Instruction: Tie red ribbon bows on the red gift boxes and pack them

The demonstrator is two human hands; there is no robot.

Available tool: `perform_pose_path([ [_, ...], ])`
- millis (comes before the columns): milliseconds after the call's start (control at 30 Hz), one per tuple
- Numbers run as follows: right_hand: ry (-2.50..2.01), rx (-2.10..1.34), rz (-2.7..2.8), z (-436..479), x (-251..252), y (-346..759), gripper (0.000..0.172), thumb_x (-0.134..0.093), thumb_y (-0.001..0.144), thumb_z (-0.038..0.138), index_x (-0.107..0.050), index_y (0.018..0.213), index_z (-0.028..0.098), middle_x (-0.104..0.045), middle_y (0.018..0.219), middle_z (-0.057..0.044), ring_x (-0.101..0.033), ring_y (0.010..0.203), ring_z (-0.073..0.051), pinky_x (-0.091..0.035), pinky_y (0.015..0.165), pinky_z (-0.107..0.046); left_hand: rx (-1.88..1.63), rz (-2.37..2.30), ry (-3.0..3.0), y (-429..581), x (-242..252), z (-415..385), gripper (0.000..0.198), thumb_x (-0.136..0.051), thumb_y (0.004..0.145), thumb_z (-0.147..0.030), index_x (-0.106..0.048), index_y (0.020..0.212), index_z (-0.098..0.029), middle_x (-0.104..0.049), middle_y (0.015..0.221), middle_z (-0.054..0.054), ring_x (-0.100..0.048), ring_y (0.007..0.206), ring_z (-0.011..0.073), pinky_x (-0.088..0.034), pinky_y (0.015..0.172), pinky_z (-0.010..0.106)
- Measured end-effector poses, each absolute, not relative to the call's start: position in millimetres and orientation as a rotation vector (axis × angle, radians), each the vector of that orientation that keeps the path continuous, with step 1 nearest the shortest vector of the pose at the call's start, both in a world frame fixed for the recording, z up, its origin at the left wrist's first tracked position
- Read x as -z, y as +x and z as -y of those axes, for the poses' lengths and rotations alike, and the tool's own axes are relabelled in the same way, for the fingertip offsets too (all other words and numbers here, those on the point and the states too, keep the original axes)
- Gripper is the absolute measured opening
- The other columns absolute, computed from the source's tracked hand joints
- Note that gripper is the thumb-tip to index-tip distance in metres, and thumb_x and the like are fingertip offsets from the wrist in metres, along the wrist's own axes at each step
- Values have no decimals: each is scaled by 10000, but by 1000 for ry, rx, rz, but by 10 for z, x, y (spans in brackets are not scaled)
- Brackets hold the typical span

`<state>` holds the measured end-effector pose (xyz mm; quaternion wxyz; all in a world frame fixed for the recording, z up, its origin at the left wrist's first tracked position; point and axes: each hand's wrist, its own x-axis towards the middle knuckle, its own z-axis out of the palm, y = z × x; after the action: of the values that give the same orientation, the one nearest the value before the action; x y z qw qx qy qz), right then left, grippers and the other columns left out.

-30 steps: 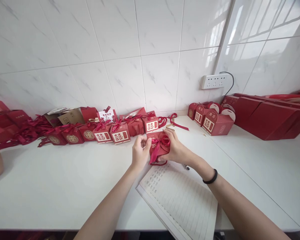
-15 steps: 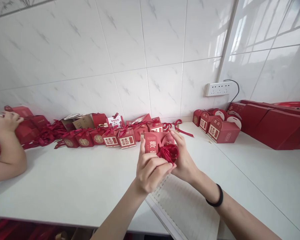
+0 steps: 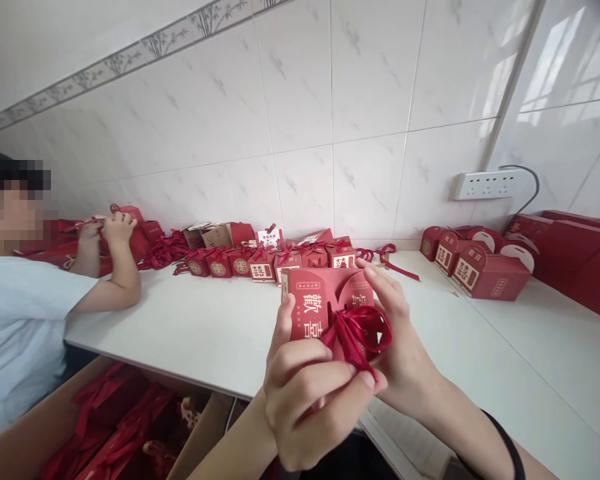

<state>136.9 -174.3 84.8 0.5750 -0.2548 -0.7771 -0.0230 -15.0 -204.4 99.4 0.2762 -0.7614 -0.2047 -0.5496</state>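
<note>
Between my two hands is a small red gift box with gold characters, raised above the table's front part. A dark red ribbon bow is tied at its top and faces me. My left hand wraps the near and left sides, its thumb on the left edge and its fingers bent across the ribbon. Around the right side curls my right hand, its fingers along the far right edge. A black band circles my right wrist. The underside of the box is hidden.
Finished-looking red boxes line the wall, with loose ribbon beside them. More boxes and large red bags stand right, under a power strip. At left sits another person; a carton of red items is below. A notebook lies partly hidden.
The view has swung left and down, bringing the other person and the carton into sight. My hands and the box are now closer to the camera, still gripped on both sides.
</note>
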Motion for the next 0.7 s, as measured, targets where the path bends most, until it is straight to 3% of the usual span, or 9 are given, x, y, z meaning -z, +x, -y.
perform_pose_path([
  [233, -571, 80, 1852, 1963, -919, 1269, 768, -584, 801, 226, -153, 1436, 245, -296, 1375, -131, -290, 1290, -343, -355, 1030, -562, 1556, 503, -1950, -221, -1024, 2286, 156, -732, 700, -169, -620, 698, -277, -608, 632, -41, -557, 625, 125, -497, 998, 523],
  [433, -587, 73, 1901, 2111, -943, 1188, 773, -606, 816, 331, -157, 1439, 242, -263, 1403, -133, -266, 1308, -357, -356, 1027, -576, 1590, 581, -1891, -294, -958, 2457, 137, -703, 735, -198, -607, 690, -284, -592, 607, -39, -555, 628, 130, -500, 981, 545],
  [600, -572, 59, 1932, 2193, -943, 1113, 777, -614, 824, 373, -168, 1441, 218, -259, 1402, -153, -260, 1315, -355, -383, 1013, -559, 1634, 614, -1829, -339, -868, 2553, 155, -697, 734, -182, -599, 775, -295, -556, 605, -55, -539, 615, 121, -463, 1006, 556],
  [700, -568, 66, 1938, 2217, -953, 1091, 774, -605, 830, 384, -165, 1442, 211, -262, 1398, -161, -267, 1313, -363, -460, 943, -528, 1604, 599, -1858, -385, -863, 2540, 182, -695, 739, -198, -585, 856, -284, -560, 669, -51, -553, 681, 124, -451, 1018, 530],
])
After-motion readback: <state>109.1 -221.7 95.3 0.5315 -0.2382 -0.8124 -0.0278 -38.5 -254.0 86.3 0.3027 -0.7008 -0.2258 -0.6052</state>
